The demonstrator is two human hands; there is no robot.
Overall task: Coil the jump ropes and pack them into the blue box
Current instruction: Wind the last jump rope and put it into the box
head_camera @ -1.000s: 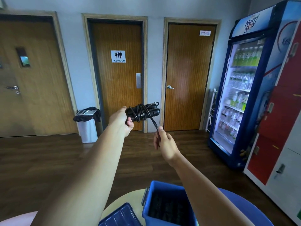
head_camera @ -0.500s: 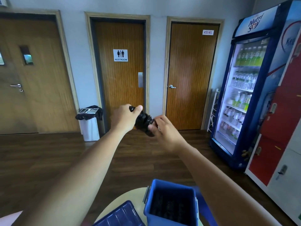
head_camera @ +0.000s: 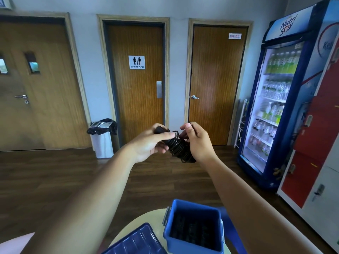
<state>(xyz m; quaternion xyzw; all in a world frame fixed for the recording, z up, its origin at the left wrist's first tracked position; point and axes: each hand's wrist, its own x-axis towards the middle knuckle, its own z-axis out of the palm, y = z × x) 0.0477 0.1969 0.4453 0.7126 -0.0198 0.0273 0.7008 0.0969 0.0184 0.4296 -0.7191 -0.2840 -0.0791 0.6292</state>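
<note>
Rope, black and wound into a tight bundle, hangs in mid-air between both hands, above and farther off than the box. Left hand curls its fingers under the bundle's left end, thumb laid over the top. Right hand wraps the bundle's right side, thumb and forefinger pinching a thin strand (its back faces the camera, so the other fingertips are hidden). Near the bottom edge the box stands open on a round table, with something dark inside and its lid just to its left.
</note>
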